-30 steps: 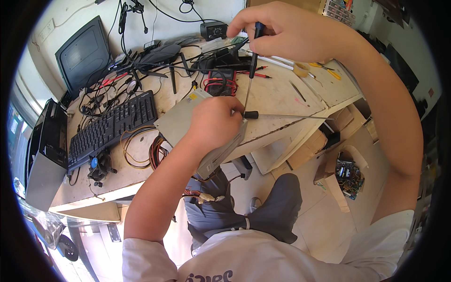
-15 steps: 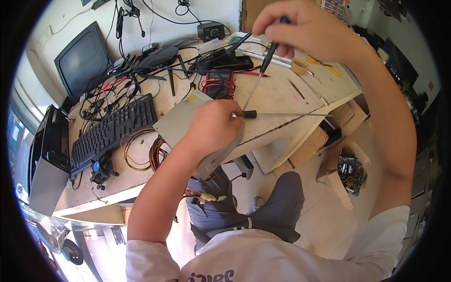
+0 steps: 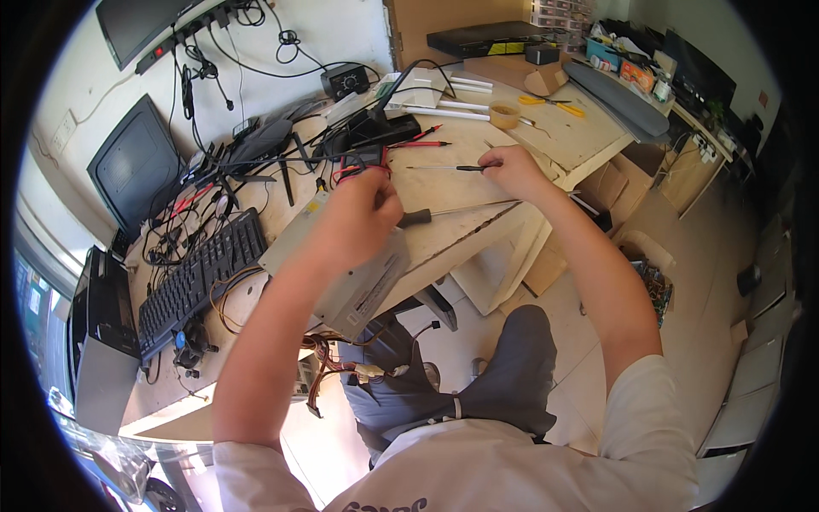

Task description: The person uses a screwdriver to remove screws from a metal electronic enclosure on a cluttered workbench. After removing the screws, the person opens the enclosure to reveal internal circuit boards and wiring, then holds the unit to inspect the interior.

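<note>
A grey metal power supply box [image 3: 368, 282] rests at the table's front edge, with a bundle of wires [image 3: 328, 363] hanging off its near end. Over the box hovers my left hand [image 3: 357, 220], slightly blurred, its fingers curled in; whatever they may hold is hidden. My right hand [image 3: 514, 171], lower than before, pinches the dark handle of a screwdriver [image 3: 467, 168] just above the tabletop. That tool's thin shaft points left. A second, long screwdriver [image 3: 416, 218] lies beside the box, black handle toward my left hand and shaft running right.
On the left are a black keyboard [image 3: 205, 277], a small fan [image 3: 192, 346] and tangled cables. Behind my hands lie red test probes [image 3: 422, 143], a tape roll [image 3: 504, 114] and yellow-handled pliers [image 3: 554, 104]. A carton with circuit boards [image 3: 653, 286] stands on the floor.
My right hand has come down from high above the box to the tabletop at right, swinging the screwdriver flat. My left hand has shifted a little left. The view has moved too.
</note>
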Demonstrator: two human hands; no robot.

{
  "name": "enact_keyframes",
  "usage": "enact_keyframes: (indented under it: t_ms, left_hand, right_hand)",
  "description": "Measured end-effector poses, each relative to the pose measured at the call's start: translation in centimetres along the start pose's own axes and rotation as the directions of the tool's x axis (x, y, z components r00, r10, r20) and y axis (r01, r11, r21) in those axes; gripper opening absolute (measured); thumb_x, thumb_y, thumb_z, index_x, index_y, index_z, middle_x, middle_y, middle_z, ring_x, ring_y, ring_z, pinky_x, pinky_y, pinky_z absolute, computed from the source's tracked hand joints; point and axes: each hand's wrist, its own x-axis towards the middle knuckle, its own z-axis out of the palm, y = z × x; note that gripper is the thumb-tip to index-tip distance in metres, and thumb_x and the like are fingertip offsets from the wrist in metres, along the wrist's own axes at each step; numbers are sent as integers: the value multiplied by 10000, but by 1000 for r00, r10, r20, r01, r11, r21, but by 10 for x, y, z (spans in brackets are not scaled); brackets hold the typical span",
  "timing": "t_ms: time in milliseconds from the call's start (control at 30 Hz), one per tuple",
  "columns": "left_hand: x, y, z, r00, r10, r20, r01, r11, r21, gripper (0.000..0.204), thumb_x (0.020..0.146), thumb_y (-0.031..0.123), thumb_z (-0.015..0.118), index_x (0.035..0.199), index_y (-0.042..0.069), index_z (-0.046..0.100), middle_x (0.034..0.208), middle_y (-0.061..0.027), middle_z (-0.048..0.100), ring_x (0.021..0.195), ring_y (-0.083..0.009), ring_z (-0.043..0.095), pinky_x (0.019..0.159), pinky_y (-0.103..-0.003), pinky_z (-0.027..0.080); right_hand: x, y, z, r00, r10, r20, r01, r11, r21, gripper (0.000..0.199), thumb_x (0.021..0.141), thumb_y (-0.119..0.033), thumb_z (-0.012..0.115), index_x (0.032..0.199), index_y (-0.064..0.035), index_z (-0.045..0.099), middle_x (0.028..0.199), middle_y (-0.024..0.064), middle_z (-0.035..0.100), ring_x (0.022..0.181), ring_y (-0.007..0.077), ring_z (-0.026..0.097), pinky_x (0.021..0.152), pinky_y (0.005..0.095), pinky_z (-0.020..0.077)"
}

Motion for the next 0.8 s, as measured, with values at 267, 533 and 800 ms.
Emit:
enact_keyframes:
  t_ms: [267, 533, 800]
  left_hand:
    - [137, -23, 67, 862, -44, 505, -280, 789, 547, 230, 845, 127, 571, 848, -68, 694, 876, -259, 692, 821, -380, 694, 732, -452, 532]
    - [170, -86, 104, 869, 78, 488, -368, 763, 532, 185, 824, 107, 590, 926, -26, 668, 963, -255, 698, 966, -410, 671, 819, -459, 521]
    - [174, -82, 92, 889, 50, 455, -280, 846, 454, 241, 774, 31, 607, 983, 16, 725, 998, -213, 722, 946, -348, 688, 813, -413, 536]
  right_hand:
    - [-10, -25, 4, 996, 53, -68, -70, 958, -277, 273, 879, -141, 660, 1114, -23, 734, 1065, 162, 730, 997, 329, 687, 917, 402, 540]
    - [-49, -20, -36, 985, 29, -170, -65, 975, -211, 250, 886, -180, 648, 1037, -1, 736, 1020, 203, 714, 1013, 369, 663, 917, 435, 534]
    - [-8, 9, -14, 953, 184, -242, -286, 809, -513, 288, 877, -209, 710, 1066, 6, 736, 1180, 184, 677, 1120, 354, 625, 964, 421, 523]
